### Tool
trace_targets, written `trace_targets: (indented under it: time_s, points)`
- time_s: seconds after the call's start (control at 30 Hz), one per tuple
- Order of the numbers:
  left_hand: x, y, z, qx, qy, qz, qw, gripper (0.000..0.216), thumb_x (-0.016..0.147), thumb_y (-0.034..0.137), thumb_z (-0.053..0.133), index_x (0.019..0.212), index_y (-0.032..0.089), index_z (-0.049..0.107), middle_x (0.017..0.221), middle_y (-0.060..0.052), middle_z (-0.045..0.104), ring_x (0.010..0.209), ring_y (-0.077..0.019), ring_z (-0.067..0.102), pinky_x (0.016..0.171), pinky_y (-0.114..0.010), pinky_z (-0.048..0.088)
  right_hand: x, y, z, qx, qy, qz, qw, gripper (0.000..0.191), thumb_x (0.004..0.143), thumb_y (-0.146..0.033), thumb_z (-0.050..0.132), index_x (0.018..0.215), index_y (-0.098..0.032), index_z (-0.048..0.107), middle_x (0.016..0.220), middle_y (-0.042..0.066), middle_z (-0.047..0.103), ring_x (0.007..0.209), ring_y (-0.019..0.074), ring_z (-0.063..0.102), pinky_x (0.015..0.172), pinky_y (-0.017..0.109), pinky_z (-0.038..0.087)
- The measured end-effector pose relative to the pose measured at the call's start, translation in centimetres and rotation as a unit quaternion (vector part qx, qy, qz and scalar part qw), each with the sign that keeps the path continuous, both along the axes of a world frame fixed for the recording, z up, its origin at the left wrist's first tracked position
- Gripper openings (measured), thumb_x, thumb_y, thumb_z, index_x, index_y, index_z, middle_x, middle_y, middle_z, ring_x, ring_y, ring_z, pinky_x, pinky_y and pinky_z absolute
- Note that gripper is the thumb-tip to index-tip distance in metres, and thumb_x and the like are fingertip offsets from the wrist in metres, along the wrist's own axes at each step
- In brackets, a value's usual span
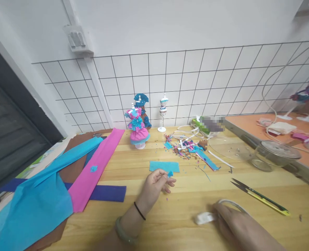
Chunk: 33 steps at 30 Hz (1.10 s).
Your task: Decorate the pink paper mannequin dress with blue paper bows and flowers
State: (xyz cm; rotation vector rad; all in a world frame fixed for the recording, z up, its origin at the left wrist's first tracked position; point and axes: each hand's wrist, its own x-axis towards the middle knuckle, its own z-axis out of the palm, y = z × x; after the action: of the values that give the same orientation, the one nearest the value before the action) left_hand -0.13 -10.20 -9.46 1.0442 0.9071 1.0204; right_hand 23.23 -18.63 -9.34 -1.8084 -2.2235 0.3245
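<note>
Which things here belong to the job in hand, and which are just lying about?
Likely in use:
small blue piece in the left hand
blurred white object in the right hand
blue rectangle just beyond the left hand

Probably just lying about:
scrap pile
white strip
scissors, unheld

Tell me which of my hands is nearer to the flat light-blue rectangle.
Left. Your left hand is by the near edge of the light-blue rectangle; your right hand is farther off, closer to you and to the right.

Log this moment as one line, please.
left hand: pinching small blue piece | right hand: at blurred white object | blue strip: flat on table
</note>
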Motion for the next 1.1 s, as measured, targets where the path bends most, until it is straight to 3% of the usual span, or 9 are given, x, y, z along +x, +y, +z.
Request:
trace_targets:
  time_s: [0.13,0.3,0.53,0.6,0.7,0.87,1.1]
  points:
    - [0.0,0.1,0.0,0.003,-0.007,-0.006,1.0,0.036,0.067,0.046,0.063,0.075,0.014,0.048,0.078,-0.012,0.069,0.066,-0.017,0.063,0.055,-0.025,0.045,1.1,0.7,-0.4,-0.063,0.011,-0.006,0.998,0.028,0.084,-0.031,0.034,0.081,-0.023,0.061,0.08,0.006,0.069,0.072,0.0208,0.065,0.063,0.028,0.051]
    - [0.3,-0.1,-0.1,0.003,0.005,-0.023,1.0,0.037,0.066,0.047,0.063,0.073,0.014,0.049,0.075,-0.012,0.069,0.062,-0.0159,0.062,0.053,-0.024,0.044,3.1,2.9,-1.2,-0.001,0.027,-0.072,0.997,0.03,0.082,-0.038,0.04,0.094,-0.02,0.06,0.094,0.01,0.068,0.085,0.0249,0.064,0.074,0.033,0.049]
    - [0.2,0.1,-0.2,-0.023,-0.014,-0.013,1.0,0.037,0.064,0.046,0.065,0.072,0.013,0.05,0.075,-0.011,0.068,0.061,-0.015,0.061,0.054,-0.025,0.044,4.0,4.5,-0.6,0.077,0.012,-0.147,0.986,0.047,0.08,-0.052,0.042,0.108,-0.016,0.054,0.08,0.009,0.066,0.068,0.0242,0.062,0.059,0.033,0.047]
    - [0.4,0.0,-0.1,-0.023,-0.016,-0.014,0.999,0.038,0.064,0.047,0.065,0.072,0.013,0.05,0.074,-0.011,0.068,0.058,-0.014,0.06,0.053,-0.024,0.043,2.5,4.1,0.3,0.092,0.052,-0.127,0.986,0.043,0.08,-0.051,0.043,0.106,-0.019,0.056,0.083,0.008,0.065,0.072,0.0228,0.061,0.062,0.031,0.047]
    - [0.6,-0.2,-0.1,-0.008,-0.002,-0.021,1.0,0.037,0.066,0.047,0.063,0.071,0.012,0.052,0.076,-0.011,0.068,0.056,-0.0121,0.057,0.054,-0.024,0.043,-1.1,3.7,1.2,0.029,0.18,-0.053,0.982,0.038,0.079,-0.049,0.046,0.098,-0.019,0.061,0.07,0.005,0.064,0.063,0.0184,0.059,0.057,0.026,0.046]
    - [0.6,-0.5,0.1,0.019,0.041,-0.03,0.999,0.034,0.069,0.044,0.061,0.073,0.011,0.058,0.067,-0.007,0.065,0.053,-0.0101,0.053,0.054,-0.023,0.041,-6.4,5.4,1.4,-0.128,0.4,0.02,0.907,0.035,0.076,-0.047,0.054,0.09,-0.016,0.062,0.083,0.007,0.068,0.078,0.0197,0.062,0.069,0.027,0.048]
    - [0.3,-0.1,0.1,0.001,0.006,-0.025,1.0,0.037,0.064,0.046,0.063,0.066,0.009,0.061,0.058,-0.003,0.058,0.05,-0.0092,0.05,0.053,-0.023,0.039,-7.6,7.9,2.5,-0.182,0.452,0.1,0.868,0.034,0.077,-0.048,0.053,0.074,-0.015,0.061,0.073,0.006,0.068,0.071,0.0178,0.062,0.071,0.028,0.046]
